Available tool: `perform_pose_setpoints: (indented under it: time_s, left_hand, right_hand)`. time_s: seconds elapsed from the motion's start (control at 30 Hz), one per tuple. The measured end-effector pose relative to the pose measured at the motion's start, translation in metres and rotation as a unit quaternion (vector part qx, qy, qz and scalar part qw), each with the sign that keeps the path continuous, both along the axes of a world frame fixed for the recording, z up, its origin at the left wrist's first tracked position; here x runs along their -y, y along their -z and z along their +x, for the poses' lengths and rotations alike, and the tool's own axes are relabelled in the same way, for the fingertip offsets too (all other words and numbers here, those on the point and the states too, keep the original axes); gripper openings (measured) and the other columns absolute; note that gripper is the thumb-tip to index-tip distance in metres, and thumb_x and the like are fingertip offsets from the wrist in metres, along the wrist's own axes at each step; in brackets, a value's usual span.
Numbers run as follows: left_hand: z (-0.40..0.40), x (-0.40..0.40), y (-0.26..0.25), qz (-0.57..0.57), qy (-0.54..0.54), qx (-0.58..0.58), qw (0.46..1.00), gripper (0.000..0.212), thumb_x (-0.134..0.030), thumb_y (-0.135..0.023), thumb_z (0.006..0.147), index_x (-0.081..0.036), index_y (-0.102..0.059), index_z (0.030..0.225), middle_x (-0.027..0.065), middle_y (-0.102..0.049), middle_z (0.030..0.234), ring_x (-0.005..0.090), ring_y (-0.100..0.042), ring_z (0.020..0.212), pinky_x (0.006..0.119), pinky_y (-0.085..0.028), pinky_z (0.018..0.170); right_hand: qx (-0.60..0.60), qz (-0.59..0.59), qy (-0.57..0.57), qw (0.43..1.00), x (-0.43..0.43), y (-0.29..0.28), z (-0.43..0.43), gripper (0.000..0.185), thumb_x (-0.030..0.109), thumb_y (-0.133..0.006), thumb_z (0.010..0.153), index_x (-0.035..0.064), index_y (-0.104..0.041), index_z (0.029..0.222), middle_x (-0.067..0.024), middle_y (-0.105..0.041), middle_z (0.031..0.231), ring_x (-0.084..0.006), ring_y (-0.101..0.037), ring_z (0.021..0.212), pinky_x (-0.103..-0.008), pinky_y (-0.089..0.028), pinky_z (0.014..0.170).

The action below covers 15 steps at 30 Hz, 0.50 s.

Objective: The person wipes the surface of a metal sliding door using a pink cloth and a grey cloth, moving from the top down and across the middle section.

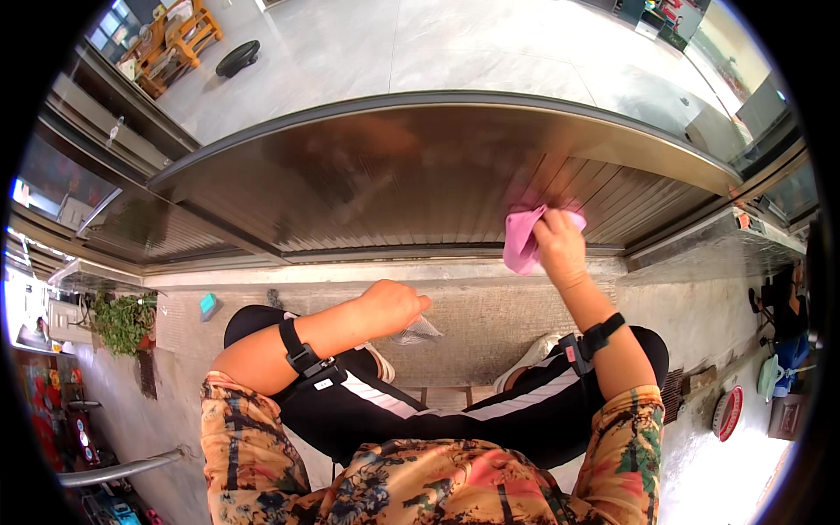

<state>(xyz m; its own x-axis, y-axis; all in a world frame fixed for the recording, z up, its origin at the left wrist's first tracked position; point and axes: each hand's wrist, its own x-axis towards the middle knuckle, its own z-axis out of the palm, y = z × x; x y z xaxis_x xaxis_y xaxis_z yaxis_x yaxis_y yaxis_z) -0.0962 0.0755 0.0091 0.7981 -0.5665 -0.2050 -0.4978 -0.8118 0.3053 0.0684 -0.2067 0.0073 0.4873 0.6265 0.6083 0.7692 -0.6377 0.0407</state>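
My right hand (561,246) is closed on a pink cloth (523,239), which lies against the lower right part of a dark, ribbed metal door panel (394,190). The cloth's colour is mirrored in the glossy panel. My left hand (396,307) is in front of my left knee, its fingers curled around a grey striped cloth (420,330) that hangs below it, over the concrete step. Part of that cloth is hidden by the hand.
Below the panel runs a pale sill (394,269). A turquoise block (208,303) lies on the floor at left, near a potted plant (125,321). A red round basin (727,413) stands at right. Behind the glass are a wooden chair (193,29) and a black round object (237,58).
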Motion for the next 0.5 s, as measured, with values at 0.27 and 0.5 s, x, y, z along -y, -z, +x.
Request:
perform_pose_setpoints:
  time_s: [0.27,0.5]
  left_hand:
    - [0.004,-0.005,-0.004,0.022,-0.021,-0.006,1.000,0.018,-0.022,-0.062,0.078,-0.005,-0.057,0.083,0.0130,-0.062,0.069,0.0332,-0.062,0.069,0.046,-0.048,0.058]
    - [0.001,0.002,-0.008,-0.001,-0.014,-0.005,1.000,0.022,-0.022,-0.066,0.077,-0.006,-0.056,0.088,0.0130,-0.060,0.071,0.0348,-0.060,0.068,0.045,-0.047,0.058]
  right_hand:
    - [-0.074,0.048,0.049,0.995,0.016,0.025,0.015,0.008,0.007,-0.059,0.069,0.0072,-0.062,0.077,-0.0066,-0.055,0.080,-0.0254,-0.057,0.080,-0.0346,-0.050,0.067]
    - [0.111,0.296,0.178,0.932,0.052,-0.087,0.021,0.020,0.000,-0.062,0.071,0.0019,-0.057,0.090,-0.0141,-0.057,0.092,-0.0325,-0.057,0.082,-0.0381,-0.048,0.071]
